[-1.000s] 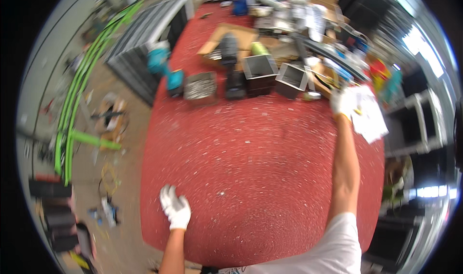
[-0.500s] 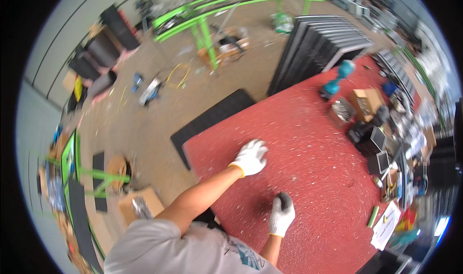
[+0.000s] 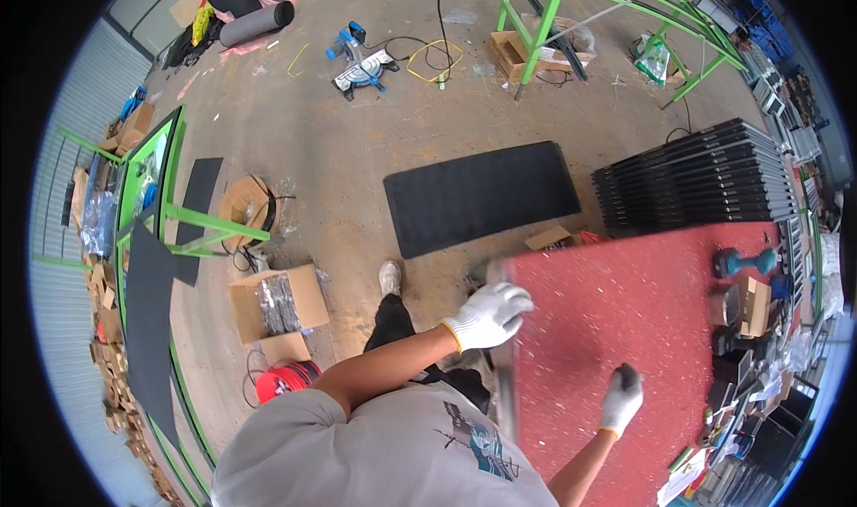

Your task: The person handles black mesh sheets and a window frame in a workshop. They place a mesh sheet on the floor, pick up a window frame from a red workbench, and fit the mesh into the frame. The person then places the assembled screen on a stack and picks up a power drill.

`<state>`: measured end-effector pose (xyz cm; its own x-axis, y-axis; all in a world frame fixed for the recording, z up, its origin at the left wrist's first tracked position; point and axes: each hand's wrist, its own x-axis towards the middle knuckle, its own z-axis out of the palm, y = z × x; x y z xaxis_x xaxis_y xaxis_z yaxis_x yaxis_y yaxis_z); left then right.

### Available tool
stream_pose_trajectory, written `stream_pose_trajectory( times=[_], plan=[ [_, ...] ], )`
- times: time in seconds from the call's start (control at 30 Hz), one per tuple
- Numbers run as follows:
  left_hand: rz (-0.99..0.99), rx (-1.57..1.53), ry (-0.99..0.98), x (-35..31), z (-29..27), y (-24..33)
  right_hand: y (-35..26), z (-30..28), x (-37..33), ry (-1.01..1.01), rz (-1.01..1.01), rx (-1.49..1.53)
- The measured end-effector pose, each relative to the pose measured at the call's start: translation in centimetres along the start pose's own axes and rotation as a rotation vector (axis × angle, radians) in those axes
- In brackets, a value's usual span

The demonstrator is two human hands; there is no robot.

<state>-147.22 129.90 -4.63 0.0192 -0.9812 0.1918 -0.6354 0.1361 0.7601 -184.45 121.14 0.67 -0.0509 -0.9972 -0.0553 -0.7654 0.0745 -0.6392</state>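
My left hand point(image 3: 491, 316), in a white knitted glove with a yellow cuff, is above the left edge of the red-topped table point(image 3: 616, 284). Its fingers are loosely bent and apart, with nothing seen in them. Farther right, over the tabletop, my right hand point(image 3: 622, 402) wears a matching glove and looks closed. Dark grey shows at its fingertips; whether that is soiled glove or a small held thing cannot be made out. Pale specks are scattered across the red surface.
A black mat point(image 3: 482, 199) lies on the floor beyond the table, beside stacked black frames point(image 3: 696, 181). A teal cordless drill point(image 3: 745, 262) and cartons point(image 3: 754, 306) line the table's right side. At left are an open carton point(image 3: 308, 297) and a green-framed stand point(image 3: 210, 221). A blue mitre saw point(image 3: 360, 65) stands farther off.
The view has swung left, so the table appears farther right and the whole floor mat shows. My left hand is now at the table's left edge; my right hand remains over the tabletop.
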Motion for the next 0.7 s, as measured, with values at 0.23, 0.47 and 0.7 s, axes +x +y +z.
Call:
stream_pose_trajectory(
  times=[0.23, 0.47, 0.7],
  plan=[
    [-0.521, 0.166, -0.164, -10.2, -16.5, -23.8, -13.3, 15.5, 0.3, -0.037, 0.063, -0.478],
    [-1.186, 0.106, -0.085, -29.2, -31.6, -48.8, -17.9, 21.2, -0.9, 0.080, 0.363, -0.699],
    [-0.707, 0.748, -0.746, -34.0, -28.7, -51.0, -19.3, 24.2, 2.1, 0.046, 0.588, -0.794]
  ],
)
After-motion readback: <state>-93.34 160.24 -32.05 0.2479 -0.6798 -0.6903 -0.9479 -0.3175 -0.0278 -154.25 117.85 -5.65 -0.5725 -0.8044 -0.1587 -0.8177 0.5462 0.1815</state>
